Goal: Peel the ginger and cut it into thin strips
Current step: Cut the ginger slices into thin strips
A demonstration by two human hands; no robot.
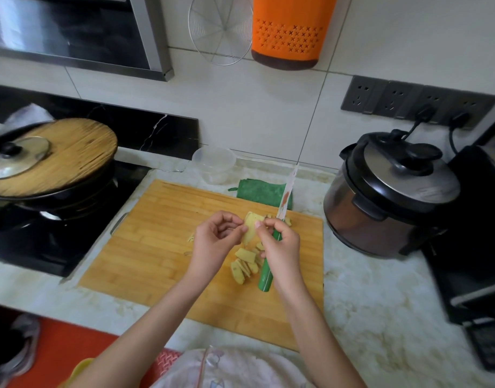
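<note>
Looking down from my head camera, my left hand pinches a ginger slice by its edge between thumb and forefinger, held up over the cutting board. My right hand is curled round the green handle of the knife, with the blade pointing away toward the wall, and its forefinger tip touches the far side of the same slice. The other slices lie overlapped on the board just under my hands, beside the handle.

I'd judge the slice to be light, thin and stiff. It is probably damp from the cut, so it could slip or snap if I squeezed it hard. The edges are the best place to hold it. To cut strips I would lay it flat and press down on top with my fingertips curled back from the blade.
</note>
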